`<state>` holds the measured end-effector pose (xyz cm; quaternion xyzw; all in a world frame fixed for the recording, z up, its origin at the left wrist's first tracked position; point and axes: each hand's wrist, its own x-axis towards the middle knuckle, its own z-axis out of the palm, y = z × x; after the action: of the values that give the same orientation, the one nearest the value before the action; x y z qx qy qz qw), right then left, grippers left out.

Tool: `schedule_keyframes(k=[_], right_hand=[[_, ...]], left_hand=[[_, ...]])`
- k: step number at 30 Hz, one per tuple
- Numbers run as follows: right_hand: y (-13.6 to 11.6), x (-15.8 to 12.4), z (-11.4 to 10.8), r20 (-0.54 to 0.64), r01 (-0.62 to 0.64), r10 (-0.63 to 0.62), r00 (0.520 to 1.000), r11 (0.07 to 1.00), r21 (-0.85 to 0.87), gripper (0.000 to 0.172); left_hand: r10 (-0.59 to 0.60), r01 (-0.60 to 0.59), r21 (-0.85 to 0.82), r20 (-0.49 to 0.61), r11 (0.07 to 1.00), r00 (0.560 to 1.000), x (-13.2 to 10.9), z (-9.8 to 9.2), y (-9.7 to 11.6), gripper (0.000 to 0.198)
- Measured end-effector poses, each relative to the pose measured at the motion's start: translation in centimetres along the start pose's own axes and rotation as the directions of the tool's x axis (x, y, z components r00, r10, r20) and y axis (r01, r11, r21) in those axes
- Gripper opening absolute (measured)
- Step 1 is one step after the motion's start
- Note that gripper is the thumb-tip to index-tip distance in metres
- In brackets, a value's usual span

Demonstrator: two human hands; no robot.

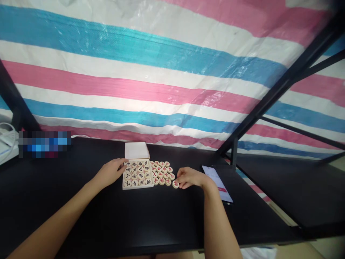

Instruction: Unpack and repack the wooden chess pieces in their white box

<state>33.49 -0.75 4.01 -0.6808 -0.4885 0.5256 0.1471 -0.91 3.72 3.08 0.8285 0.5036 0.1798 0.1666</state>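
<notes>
An open white box [138, 187] on the black table holds rows of round Chinese chess pieces with black characters. Its lid [136, 150] lies behind it, inside facing up. My left hand [113, 169] is at the box's left side, its fingers curled over the upper left edge. Against the right side of the box stand rows of red-lettered Chinese chess pieces [161, 174], lying flat on the table. My right hand [188, 177] has its fingertips closed on a red-lettered Chinese chess piece [175, 184] at the near right corner of these rows.
A phone [218, 184] with a lit screen lies on the black table [140, 223], right of my right hand. At the far left are white cables [8, 140] and a blurred-out item [44, 144]. Black metal frame bars [258, 111] and a striped sheet [134, 90] stand behind.
</notes>
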Motion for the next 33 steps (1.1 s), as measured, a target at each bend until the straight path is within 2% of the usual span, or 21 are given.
schedule_keyframes(k=[5,8,9,10,12,14,15,18,21,26,30,33], right_hand=[[0.4,0.3,-0.4,-0.008,0.031,-0.031,0.999,0.999,-0.013,0.035],[0.2,0.5,-0.8,-0.156,0.128,-0.144,0.977,0.986,-0.107,0.028],[-0.1,0.6,-0.7,-0.241,0.193,-0.230,0.943,0.967,-0.169,0.024],[-0.5,0.7,-0.3,-0.319,0.268,-0.337,0.886,0.933,-0.241,0.020],[-1.7,0.8,1.2,-0.405,0.413,-0.560,0.722,0.820,-0.397,0.012],[-3.2,0.9,3.6,-0.362,0.506,-0.714,0.599,0.689,-0.519,0.011],[-3.9,1.0,5.0,-0.315,0.517,-0.761,0.567,0.627,-0.583,0.013],[-5.5,1.3,8.8,-0.120,0.498,-0.818,0.563,0.451,-0.740,0.015],[-6.4,1.6,10.6,-0.051,0.394,-0.794,0.606,0.355,-0.848,0.016],[-7.0,1.8,10.5,-0.082,0.296,-0.752,0.654,0.355,-0.887,0.015],[-7.3,1.9,10.7,-0.094,0.291,-0.729,0.678,0.384,-0.876,0.015],[-7.6,2.1,10.7,-0.091,0.321,-0.738,0.669,0.397,-0.860,0.017]], left_hand=[[0.010,-0.010,-0.007,-0.001,1.000,1.000,0.1,0.3,-0.3,0.037],[0.008,-0.008,-0.002,-0.004,1.000,1.000,0.1,0.4,-0.3,0.037],[0.009,-0.009,0.000,-0.003,1.000,1.000,0.1,0.4,-0.2,0.037],[0.010,-0.010,0.001,-0.001,1.000,1.000,0.1,0.3,-0.2,0.038],[0.007,-0.007,0.003,0.001,1.000,1.000,0.0,0.2,0.1,0.038],[0.009,-0.009,0.004,-0.007,1.000,1.000,0.0,0.2,0.2,0.038],[0.011,-0.011,0.003,-0.012,1.000,1.000,0.0,0.3,0.2,0.038],[0.017,-0.017,0.000,-0.026,1.000,1.000,0.1,0.5,-0.1,0.037],[0.033,-0.034,-0.006,-0.029,0.999,0.999,0.1,0.6,-0.6,0.037],[0.046,-0.046,-0.009,-0.030,0.999,0.998,0.2,0.6,-0.6,0.035],[0.046,-0.047,-0.010,-0.027,0.999,0.999,0.1,0.5,-0.4,0.034],[0.061,-0.061,0.000,-0.017,0.998,0.998,0.0,0.5,-0.5,0.034]])
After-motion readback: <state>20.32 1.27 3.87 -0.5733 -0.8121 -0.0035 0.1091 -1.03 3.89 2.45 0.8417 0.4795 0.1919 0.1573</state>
